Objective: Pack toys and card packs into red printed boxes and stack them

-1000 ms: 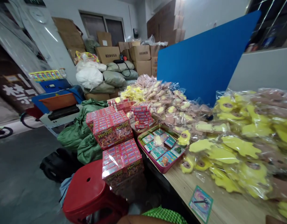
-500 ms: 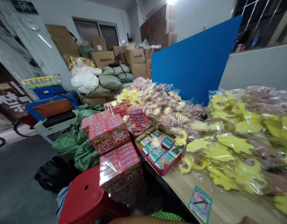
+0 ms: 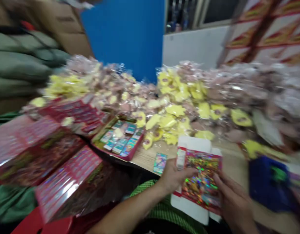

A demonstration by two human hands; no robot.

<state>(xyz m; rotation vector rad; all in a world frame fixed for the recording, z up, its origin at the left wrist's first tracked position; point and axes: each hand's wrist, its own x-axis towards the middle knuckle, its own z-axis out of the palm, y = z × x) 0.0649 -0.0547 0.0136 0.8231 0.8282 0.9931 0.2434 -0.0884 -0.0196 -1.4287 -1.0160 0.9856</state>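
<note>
My left hand and my right hand both grip a flattened printed card box above the wooden table. The box has a red, holographic front and white flaps. My left hand holds its left edge, and my right hand holds its lower right side. Beyond my left hand, a small picture card lies on the table. A pink tin tray holds several cards. Bagged yellow and pink plush toys are heaped behind them.
Shrink-wrapped red box stacks fill the left. A dark blue object lies blurred at the right. A blue board stands behind the heap, green sacks lie at the left, and red-and-white cartons show at the top right.
The view has swung sharply right and is more blurred. Both hands now appear in front of me holding the flattened box, which no earlier frame showed. The red stacks now lie at the left.
</note>
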